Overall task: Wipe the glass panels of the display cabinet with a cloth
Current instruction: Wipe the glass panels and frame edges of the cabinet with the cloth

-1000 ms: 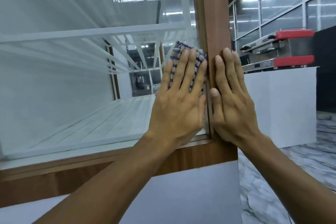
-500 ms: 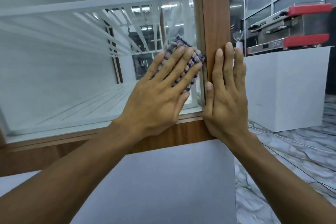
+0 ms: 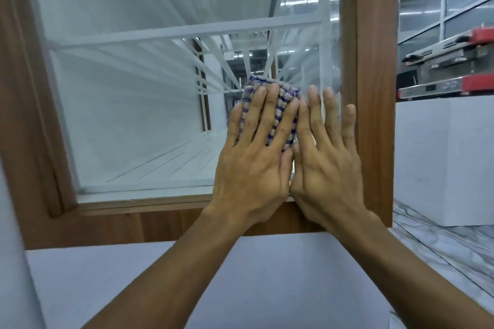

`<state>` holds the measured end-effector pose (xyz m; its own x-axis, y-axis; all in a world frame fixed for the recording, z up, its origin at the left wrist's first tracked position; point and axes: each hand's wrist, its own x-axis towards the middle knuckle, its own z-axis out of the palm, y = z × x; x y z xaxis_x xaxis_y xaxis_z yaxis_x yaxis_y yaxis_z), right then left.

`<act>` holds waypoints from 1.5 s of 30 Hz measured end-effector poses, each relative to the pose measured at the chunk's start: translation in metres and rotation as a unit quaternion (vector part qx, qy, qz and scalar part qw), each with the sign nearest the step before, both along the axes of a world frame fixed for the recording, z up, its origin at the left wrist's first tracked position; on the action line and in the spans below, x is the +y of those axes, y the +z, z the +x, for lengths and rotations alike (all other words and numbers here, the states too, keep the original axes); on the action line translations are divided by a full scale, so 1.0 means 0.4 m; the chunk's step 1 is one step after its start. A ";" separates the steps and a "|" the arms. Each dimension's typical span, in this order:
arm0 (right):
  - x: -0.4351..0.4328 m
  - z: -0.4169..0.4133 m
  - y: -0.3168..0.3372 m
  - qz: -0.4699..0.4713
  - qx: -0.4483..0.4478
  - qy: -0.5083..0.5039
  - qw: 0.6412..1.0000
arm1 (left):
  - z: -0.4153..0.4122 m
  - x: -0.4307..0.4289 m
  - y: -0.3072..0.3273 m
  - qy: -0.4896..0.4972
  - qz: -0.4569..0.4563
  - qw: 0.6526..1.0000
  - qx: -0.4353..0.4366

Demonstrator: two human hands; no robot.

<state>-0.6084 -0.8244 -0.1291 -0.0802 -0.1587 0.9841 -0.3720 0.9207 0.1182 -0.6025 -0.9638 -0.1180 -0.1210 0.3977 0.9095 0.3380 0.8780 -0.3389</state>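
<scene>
Head view: left hand [image 3: 254, 168] covers most of checked cloth [image 3: 284, 95] on glass [image 3: 133, 88].

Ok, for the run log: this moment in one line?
wiping | left hand presses cloth on glass panel | right hand flat, open, beside cloth

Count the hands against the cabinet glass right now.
2. The left hand presses the striped cloth on the glass; the right hand lies flat on bare glass beside it, by the wooden frame.

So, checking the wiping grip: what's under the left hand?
A folded blue-and-beige striped cloth, pressed flat against the glass panel. Its lower part is covered by the left hand.
</scene>
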 end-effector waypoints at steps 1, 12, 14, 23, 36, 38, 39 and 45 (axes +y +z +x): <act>-0.023 -0.003 0.010 0.004 -0.006 0.016 1.000 | 0.002 -0.022 0.002 0.005 0.012 1.000 0.000; -0.376 -0.008 0.084 0.091 0.010 0.064 0.994 | 0.031 -0.395 0.011 0.066 0.095 0.993 -0.011; -0.460 -0.004 0.095 0.096 0.009 0.074 0.993 | 0.039 -0.463 0.014 0.074 0.114 0.991 -0.015; -0.600 0.003 0.093 0.101 0.012 0.080 0.992 | 0.048 -0.577 -0.012 0.103 0.201 0.974 -0.004; -0.117 0.002 0.020 -0.016 -0.023 -0.040 0.999 | 0.012 -0.153 0.043 0.029 -0.008 0.999 -0.013; -0.062 0.004 0.012 -0.037 -0.023 -0.069 0.997 | 0.004 -0.091 0.056 0.026 -0.028 0.999 -0.004; -0.040 0.005 0.006 -0.049 -0.019 -0.078 0.996 | 0.003 -0.063 0.062 0.029 -0.039 0.999 0.001; 0.029 0.006 -0.070 -0.130 0.020 -0.040 0.990 | -0.004 0.062 0.053 0.027 -0.124 0.992 0.000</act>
<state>-0.6059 -0.8130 -0.1570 -0.0428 0.1065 0.9934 -0.2962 0.9483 -0.1144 -0.6043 -0.9391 -0.0969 -0.1486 0.6027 0.7841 0.2929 0.7841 -0.5472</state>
